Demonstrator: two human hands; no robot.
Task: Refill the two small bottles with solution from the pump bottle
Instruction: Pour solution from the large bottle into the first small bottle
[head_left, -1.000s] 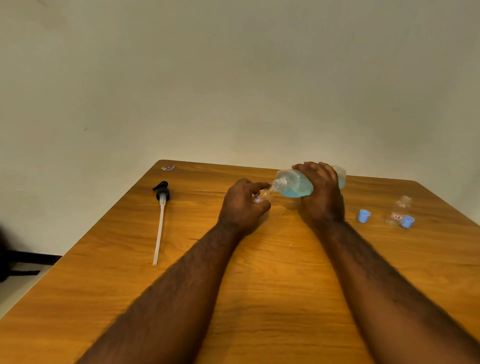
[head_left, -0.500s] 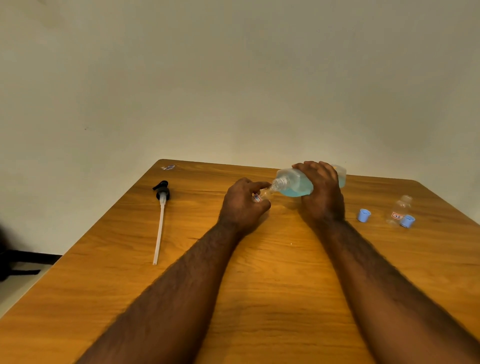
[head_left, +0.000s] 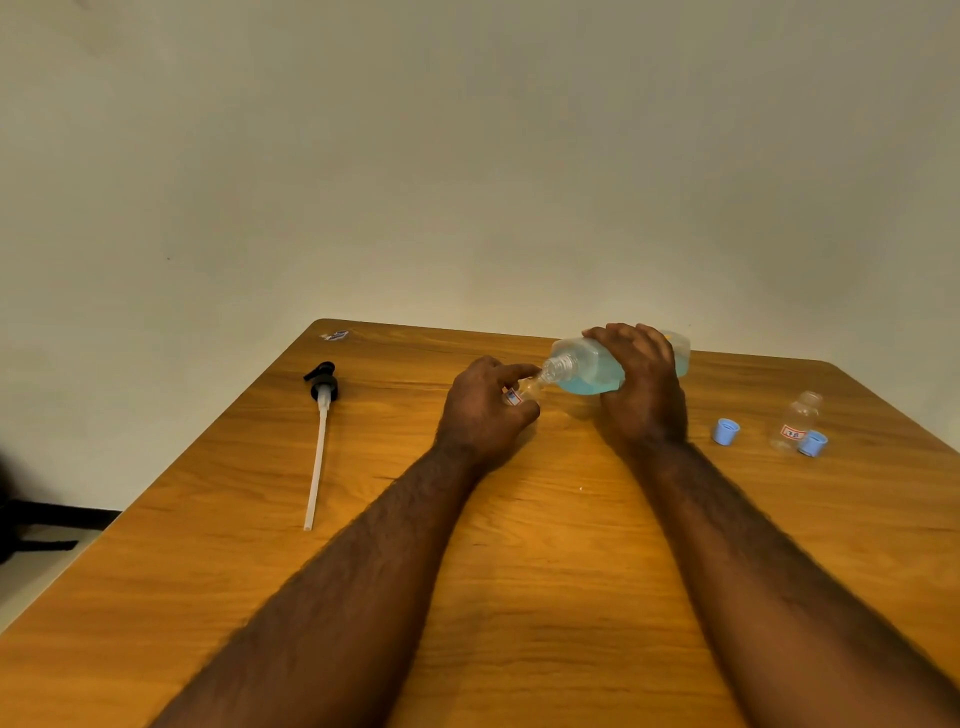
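Head view: both bare forearms reach forward over the wooden table and draw toward each other near its far middle. The left hand lies knuckles up, its fingers curled round a small clear bottle, with forefinger and thumb closed near the neck. Only the labelled shoulder and the mouth of that bottle show past the fingers. The right hand wraps over the pump bottle, fingers draped across its upper side. It holds the bottle tipped almost flat, with the open threaded neck pointing left and slightly down. That neck meets the mouth of the small clear bottle, though whether the two rims touch cannot be told. Blue solution lies pooled along the lower side of the pump bottle. To the right of the right hand, a blue cap sits alone on the wood. Farther right, a second small bottle stands upright and uncapped, with another blue cap just beside its base. Well to the left lies the black pump head, its long white tube pointing toward the near edge. A small scrap rests at the far left corner.
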